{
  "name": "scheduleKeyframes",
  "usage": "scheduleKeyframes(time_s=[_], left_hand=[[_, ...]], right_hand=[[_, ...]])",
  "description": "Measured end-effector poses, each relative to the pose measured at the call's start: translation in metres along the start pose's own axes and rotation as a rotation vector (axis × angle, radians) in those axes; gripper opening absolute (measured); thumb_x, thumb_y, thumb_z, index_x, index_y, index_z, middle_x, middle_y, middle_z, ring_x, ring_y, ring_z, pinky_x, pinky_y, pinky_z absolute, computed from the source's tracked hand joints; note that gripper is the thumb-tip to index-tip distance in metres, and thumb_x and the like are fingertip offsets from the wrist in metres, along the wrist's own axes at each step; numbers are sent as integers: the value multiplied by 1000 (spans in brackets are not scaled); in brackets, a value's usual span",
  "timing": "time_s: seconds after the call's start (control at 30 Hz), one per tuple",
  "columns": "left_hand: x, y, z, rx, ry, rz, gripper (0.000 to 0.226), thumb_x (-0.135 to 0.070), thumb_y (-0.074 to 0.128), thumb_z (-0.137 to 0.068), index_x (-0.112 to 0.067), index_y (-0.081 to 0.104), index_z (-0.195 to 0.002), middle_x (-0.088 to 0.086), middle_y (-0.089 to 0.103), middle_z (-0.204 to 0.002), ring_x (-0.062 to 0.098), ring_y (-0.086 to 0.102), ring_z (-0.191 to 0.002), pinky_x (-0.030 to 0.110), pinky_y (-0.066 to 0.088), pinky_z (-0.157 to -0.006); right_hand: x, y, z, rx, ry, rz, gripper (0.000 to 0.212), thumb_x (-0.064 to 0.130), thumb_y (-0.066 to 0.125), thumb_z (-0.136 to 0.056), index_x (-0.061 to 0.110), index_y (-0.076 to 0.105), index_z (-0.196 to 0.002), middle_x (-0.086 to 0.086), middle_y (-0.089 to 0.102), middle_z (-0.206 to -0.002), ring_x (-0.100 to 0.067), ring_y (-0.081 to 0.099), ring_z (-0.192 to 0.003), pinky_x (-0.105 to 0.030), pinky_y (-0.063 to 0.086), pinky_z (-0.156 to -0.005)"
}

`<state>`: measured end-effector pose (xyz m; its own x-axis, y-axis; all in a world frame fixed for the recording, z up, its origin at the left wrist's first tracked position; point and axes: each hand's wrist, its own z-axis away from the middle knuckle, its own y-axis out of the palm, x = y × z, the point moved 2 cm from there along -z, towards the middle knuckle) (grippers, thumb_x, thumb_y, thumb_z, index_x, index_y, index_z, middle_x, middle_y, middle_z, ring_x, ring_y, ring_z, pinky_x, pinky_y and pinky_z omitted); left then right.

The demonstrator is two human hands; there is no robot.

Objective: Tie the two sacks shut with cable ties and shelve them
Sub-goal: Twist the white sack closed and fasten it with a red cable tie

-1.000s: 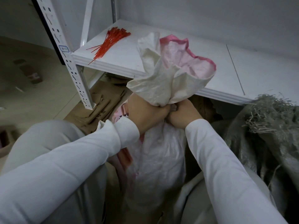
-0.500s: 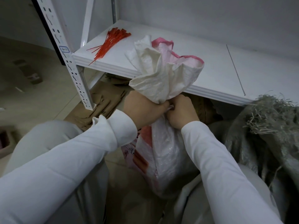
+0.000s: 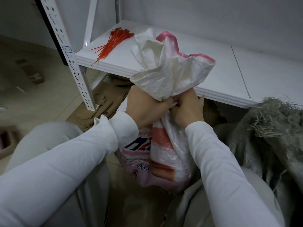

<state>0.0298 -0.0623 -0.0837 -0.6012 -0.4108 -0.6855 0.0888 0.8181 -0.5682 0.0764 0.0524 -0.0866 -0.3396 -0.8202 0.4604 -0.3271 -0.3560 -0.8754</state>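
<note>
A white woven sack (image 3: 165,154) with pink and red print stands between my knees, its gathered mouth flaring up in front of the shelf. My left hand (image 3: 146,107) is clenched around the bunched neck. My right hand (image 3: 188,108) pinches the neck from the other side, fingertips touching the left hand; any cable tie there is hidden. A second sack (image 3: 268,138), grey-green with a frayed top, slumps at the right. A bundle of red cable ties (image 3: 113,42) lies on the left end of the white shelf (image 3: 213,74).
A white perforated shelf upright (image 3: 72,61) stands at left. Flattened brown cardboard (image 3: 101,105) lies on the floor under the shelf. My grey-trousered knees flank the sack. A white wall closes off the back of the shelf.
The sack has turned and shifted left, showing more of its printed side. Its flared mouth has spread wider to the right. Both hands stay clamped on the neck.
</note>
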Motion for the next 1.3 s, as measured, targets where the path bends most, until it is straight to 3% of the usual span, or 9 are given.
scheduleKeyframes(time_s=[0.17, 0.27, 0.4, 0.57, 0.73, 0.83, 0.97, 1.13, 1.3], left_hand=[[3, -5, -3, -33, -194, 126, 19, -25, 73, -77, -8, 64, -75, 1, 66, -74, 9, 60, -70, 42, 55, -77], [8, -7, -7, -47, -365, 195, 26, -29, 74, -74, -31, 50, -65, -16, 54, -69, -2, 51, -67, 37, 52, -87], [13, -10, -12, -56, -483, 227, 20, -36, 72, -73, -26, 56, -66, -7, 64, -76, 16, 63, -85, 42, 52, -89], [14, -4, -10, -66, -533, 218, 29, -37, 72, -74, -9, 68, -78, 0, 69, -79, 18, 64, -82, 39, 52, -87], [6, 4, 2, -126, -607, 292, 20, -38, 77, -72, -30, 59, -74, -10, 61, -81, 16, 62, -93, 33, 50, -92], [-5, 6, 6, -155, -569, 343, 29, -40, 77, -75, -27, 63, -96, -8, 63, -95, 16, 62, -101, 35, 50, -95], [-20, 11, 11, -121, -398, 372, 19, -29, 73, -83, -39, 57, -76, -20, 62, -84, 14, 63, -102, 39, 48, -98], [-18, 19, 14, -105, -326, 384, 22, -32, 68, -86, -19, 65, -104, -3, 69, -107, 11, 62, -107, 36, 48, -98], [-9, 24, 14, 13, -319, 310, 40, -44, 59, -85, -16, 61, -113, 5, 66, -110, 17, 60, -109, 40, 47, -98]], right_hand=[[-4, -7, 6, -233, 19, 108, 34, 13, 57, -77, 32, 68, -103, 8, 62, -118, -25, 43, -119, -48, 32, -101], [-10, -15, 7, -350, 21, 189, 29, 21, 67, -79, 29, 67, -107, 0, 62, -113, -27, 50, -108, -38, 37, -82], [1, -15, 20, -244, 67, 214, 19, 26, 59, -90, 20, 69, -105, -7, 62, -107, -33, 61, -93, -31, 38, -68], [21, -6, 39, -6, -31, 140, 57, 47, 56, -85, 13, 54, -131, -7, 58, -129, -28, 54, -118, -33, 40, -92], [16, 19, 39, 252, 22, -5, 116, 59, 70, -72, 9, 6, -155, -10, 5, -163, -24, 13, -149, -33, 22, -115], [13, 21, 31, 142, 67, -114, 102, 39, 68, -79, 9, 6, -154, -10, 1, -163, -31, 18, -147, -38, 23, -115], [10, 29, 22, -32, 136, -87, 86, 30, 67, -86, 8, 15, -152, -14, 8, -161, -37, 25, -144, -41, 28, -114], [6, 33, 16, -444, 99, -76, 37, 21, 52, -96, 5, 50, -129, -15, 50, -137, -33, 50, -114, -27, 31, -91], [2, 28, 11, -364, 93, -221, 14, 18, 51, -91, 8, 57, -99, -10, 63, -96, -32, 57, -90, -35, 40, -76]])
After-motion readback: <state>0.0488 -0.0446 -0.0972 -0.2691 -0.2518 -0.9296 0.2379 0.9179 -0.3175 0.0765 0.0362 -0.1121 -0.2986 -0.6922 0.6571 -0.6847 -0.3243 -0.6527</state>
